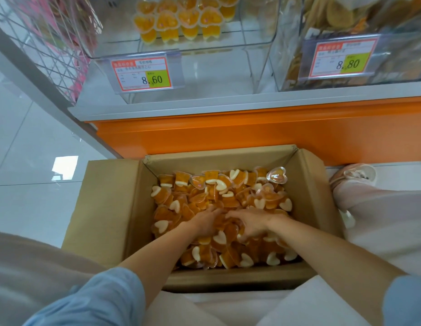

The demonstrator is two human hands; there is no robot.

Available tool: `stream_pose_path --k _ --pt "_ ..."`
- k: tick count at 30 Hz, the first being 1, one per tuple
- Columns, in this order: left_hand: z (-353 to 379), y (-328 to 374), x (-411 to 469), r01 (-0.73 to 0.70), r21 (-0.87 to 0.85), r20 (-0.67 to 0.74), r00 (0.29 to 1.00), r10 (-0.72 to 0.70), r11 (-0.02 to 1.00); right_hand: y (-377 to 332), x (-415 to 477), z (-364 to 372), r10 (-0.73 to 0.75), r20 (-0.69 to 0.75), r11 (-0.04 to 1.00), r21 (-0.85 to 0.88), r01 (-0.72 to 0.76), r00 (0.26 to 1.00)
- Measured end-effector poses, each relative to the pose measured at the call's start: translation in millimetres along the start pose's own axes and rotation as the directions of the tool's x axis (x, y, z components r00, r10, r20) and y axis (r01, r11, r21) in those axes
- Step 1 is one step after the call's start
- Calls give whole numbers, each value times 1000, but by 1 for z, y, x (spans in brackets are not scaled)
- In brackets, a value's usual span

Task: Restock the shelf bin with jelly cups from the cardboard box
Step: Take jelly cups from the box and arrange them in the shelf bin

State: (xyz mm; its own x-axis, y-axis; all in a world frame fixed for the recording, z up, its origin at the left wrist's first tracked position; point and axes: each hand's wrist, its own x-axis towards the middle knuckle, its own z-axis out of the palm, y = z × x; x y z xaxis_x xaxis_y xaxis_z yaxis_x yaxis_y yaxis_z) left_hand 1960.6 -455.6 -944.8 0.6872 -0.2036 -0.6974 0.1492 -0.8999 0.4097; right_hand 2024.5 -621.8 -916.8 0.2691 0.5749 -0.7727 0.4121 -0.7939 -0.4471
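Shop floor (28,165): one box (110,208), two hands (204,223) (250,225)

price tag (143,73) on jelly bin reads 8.60, tag (341,57) on next bin 8.80, rest unreadable

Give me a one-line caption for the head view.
Left hand and right hand reach into heart-shaped jelly cups piled in the open cardboard box, below a partly filled shelf bin.
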Motion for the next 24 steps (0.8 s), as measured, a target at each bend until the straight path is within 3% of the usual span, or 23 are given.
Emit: stream_pose_path --k 7,15,20,24 --pt "-12 -3 -2 102 30 113 988 -105 994 0 -5 -1 -20 17 998 -60 21 1000" --pt "-17 -20 -23 28 -87 -33 999 -31 996 -26 -11 -14 17 139 972 -233 16 990" --pt "-31 -23 -37 55 -129 -76 995 -65 990 -24 -10 -9 16 84 989 -146 -4 996" --pt "-52 -14 -49 24 -92 -123 992 -35 995 -16 -10 -13 37 6 996 85 -37 999"
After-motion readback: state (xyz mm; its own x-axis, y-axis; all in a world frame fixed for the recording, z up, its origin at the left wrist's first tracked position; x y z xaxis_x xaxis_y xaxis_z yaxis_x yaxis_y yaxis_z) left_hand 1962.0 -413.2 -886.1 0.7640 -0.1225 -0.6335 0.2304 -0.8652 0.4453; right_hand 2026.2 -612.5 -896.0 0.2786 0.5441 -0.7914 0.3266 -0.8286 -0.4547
